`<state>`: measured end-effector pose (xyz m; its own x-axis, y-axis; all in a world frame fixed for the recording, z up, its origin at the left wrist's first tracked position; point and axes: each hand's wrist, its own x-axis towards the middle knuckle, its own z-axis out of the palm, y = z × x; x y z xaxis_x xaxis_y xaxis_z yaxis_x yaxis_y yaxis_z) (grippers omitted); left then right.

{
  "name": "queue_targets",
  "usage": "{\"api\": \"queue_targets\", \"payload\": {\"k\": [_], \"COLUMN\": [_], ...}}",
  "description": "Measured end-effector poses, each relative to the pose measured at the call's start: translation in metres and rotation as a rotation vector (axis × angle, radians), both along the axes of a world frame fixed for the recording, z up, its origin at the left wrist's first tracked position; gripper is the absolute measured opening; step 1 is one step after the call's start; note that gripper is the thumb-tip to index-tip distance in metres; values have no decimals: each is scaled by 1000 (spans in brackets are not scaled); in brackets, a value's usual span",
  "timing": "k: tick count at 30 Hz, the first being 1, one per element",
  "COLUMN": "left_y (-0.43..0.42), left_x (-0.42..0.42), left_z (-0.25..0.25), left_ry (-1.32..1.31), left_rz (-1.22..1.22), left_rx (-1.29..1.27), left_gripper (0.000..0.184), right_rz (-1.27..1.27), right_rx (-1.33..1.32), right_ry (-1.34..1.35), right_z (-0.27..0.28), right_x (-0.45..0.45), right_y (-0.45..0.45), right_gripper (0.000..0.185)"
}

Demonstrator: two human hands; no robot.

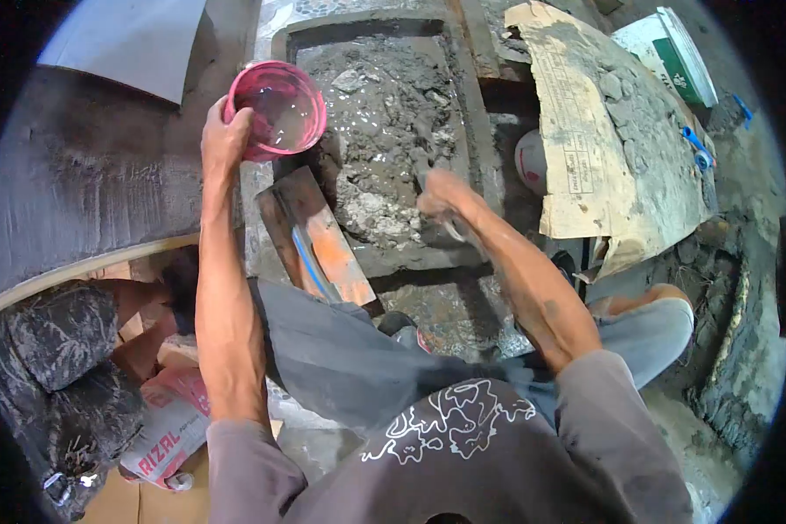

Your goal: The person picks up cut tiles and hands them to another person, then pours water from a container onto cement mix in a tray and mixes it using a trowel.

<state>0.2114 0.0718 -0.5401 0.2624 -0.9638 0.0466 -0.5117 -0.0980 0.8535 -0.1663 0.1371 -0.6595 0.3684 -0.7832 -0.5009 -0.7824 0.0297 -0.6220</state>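
My left hand [227, 135] is closed on the rim of a pink plastic bucket [319, 131], tilted slightly over the left side of a mixing trough [281, 45]. Murky grey water stands in the bucket. Wet cement mix [371, 144] fills much of the trough, wet and shiny in places and lumpy in others. Over the right part of the mix, my right hand [443, 194] is closed around what looks like a trowel [422, 164]. Its blade end is down in the cement, mostly hidden, and the hand is somewhat blurred.
A wooden float [316, 240] with a blue strip leans at the trough's near-left corner. To the right, torn cardboard [607, 157] bears cement lumps and a blue tool [699, 148]. A white-and-green bucket [672, 57] stands behind it. Bags [170, 428] lie at lower left.
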Motion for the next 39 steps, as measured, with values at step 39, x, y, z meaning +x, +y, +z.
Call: {"api": "queue_targets", "payload": {"k": [39], "left_y": [25], "left_x": [-97], "left_z": [56], "left_ry": [-681], "left_rz": [-604], "left_rx": [-54], "left_gripper": [75], "right_rz": [32], "right_rx": [-192], "right_ry": [351], "right_z": [112], "right_x": [52], "right_y": [71], "right_gripper": [39]}}
